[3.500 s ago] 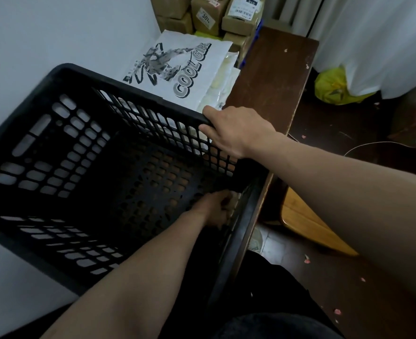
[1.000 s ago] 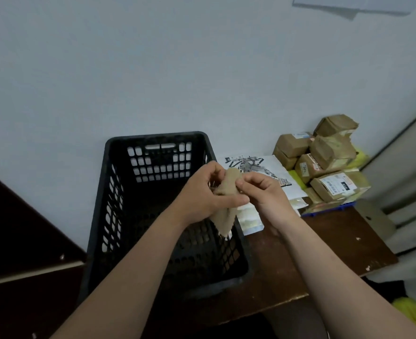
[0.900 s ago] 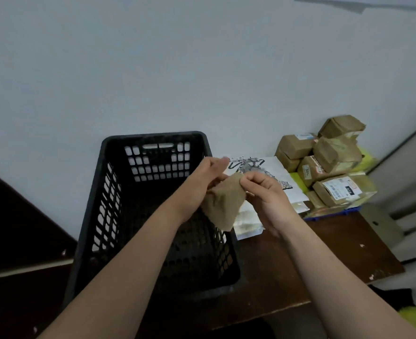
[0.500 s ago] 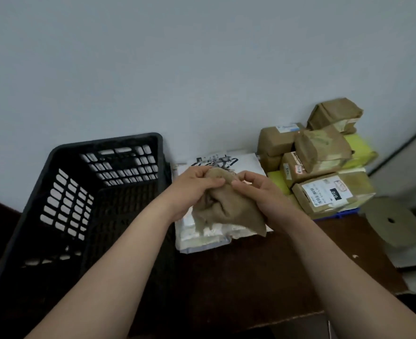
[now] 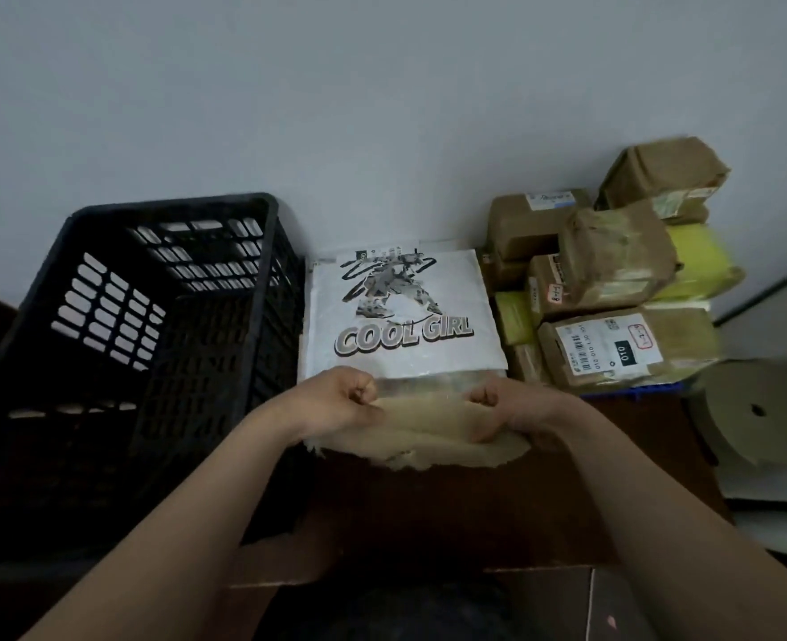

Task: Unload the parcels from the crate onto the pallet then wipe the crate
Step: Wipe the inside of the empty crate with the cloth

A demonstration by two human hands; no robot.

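A black slotted plastic crate stands upright at the left of a dark wooden table, with nothing visible inside it. A beige cloth is stretched flat between my hands, just above the table in front of the parcels. My left hand grips its left edge and my right hand grips its right edge. A white "COOL GIRL" mailer bag lies on other flat bags right behind the cloth. Brown taped parcels and yellow packets are stacked at the right on a blue pallet, of which only an edge shows.
A pale wall rises directly behind the crate and parcels. A round grey disc leans at the far right, past the table's end. The table's front edge runs below my forearms.
The crate was set upright at the left. Both hands lifted the bunched cloth from over the crate, carried it right and spread it wide in front of the white bag.
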